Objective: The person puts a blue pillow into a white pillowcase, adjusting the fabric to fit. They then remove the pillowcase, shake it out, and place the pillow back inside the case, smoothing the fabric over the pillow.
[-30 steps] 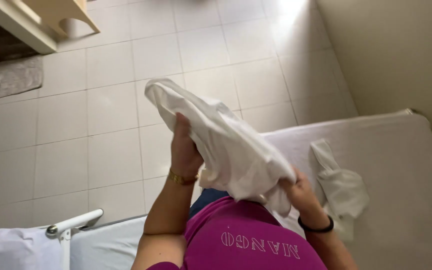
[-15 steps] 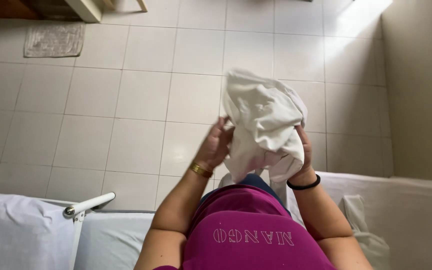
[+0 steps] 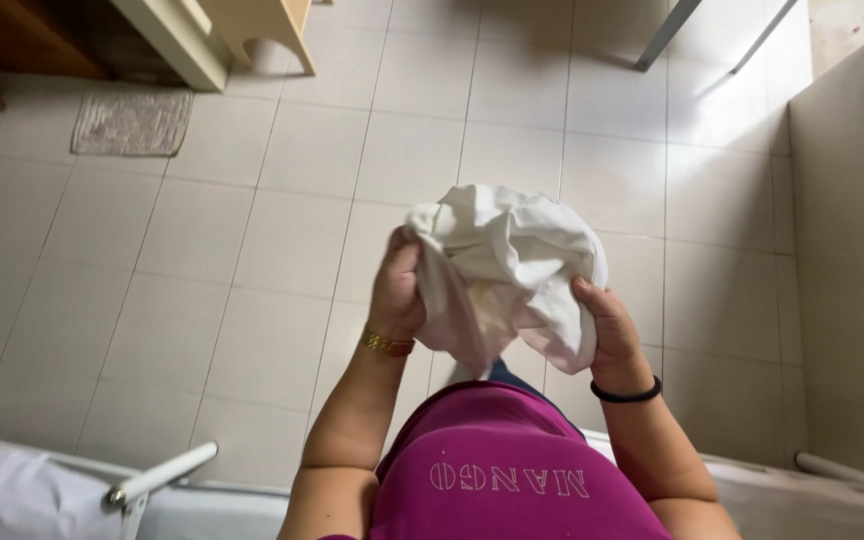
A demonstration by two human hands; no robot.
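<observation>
Above a pale tiled floor (image 3: 252,250), the person holds a bunched white cloth (image 3: 502,265) in front of the chest, clear of everything else. The left hand (image 3: 397,290) grips the cloth's left edge, fingers curled shut into the folds, with a gold bracelet (image 3: 386,344) on the wrist. The right hand (image 3: 607,330) cups the cloth from the right and below, the thumb pressed on the fabric and the other fingers hidden behind it, so how tightly they close is hard to tell; a black band (image 3: 627,393) circles that wrist. The cloth is crumpled into a rounded bundle between the two hands, with a loose fold hanging down toward the magenta shirt (image 3: 492,470). At the lower left, a white metal bar (image 3: 157,475) sticks out beside a white sheet (image 3: 12,500). A small grey mat (image 3: 132,122) lies on the floor at the upper left, near the foot of a light wooden piece of furniture (image 3: 252,25). A beige wall (image 3: 852,250) runs along the right side, well apart from the hands.
</observation>
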